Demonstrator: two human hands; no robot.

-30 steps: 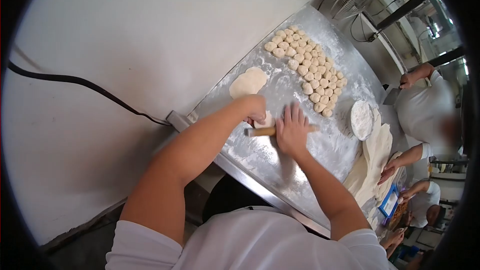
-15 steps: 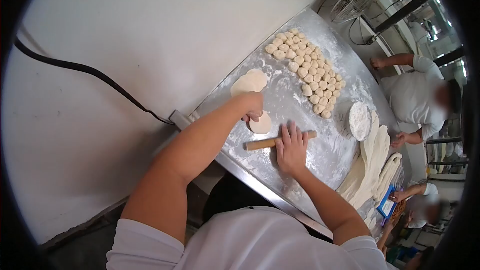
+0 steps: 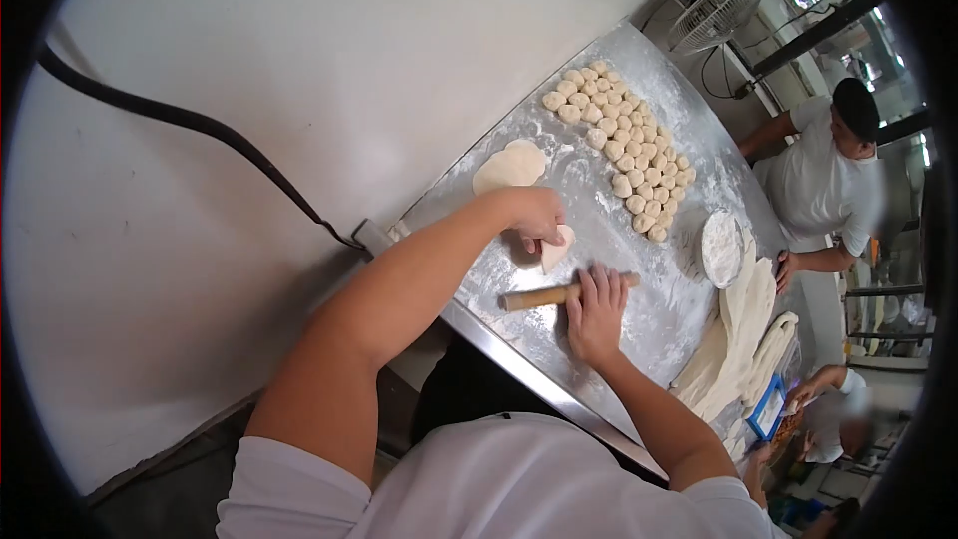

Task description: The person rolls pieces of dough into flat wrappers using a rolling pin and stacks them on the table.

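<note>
Dough [image 3: 556, 253], thin, in L hand [image 3: 540, 216]; wd. pin [image 3: 539, 298] under R hand [image 3: 597, 311].

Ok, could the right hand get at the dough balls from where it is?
Probably yes: only floured tabletop seems to lie between the right hand and the nearest dough balls. It is on the rolling pin, though, so it would likely have to lift off first.
</note>
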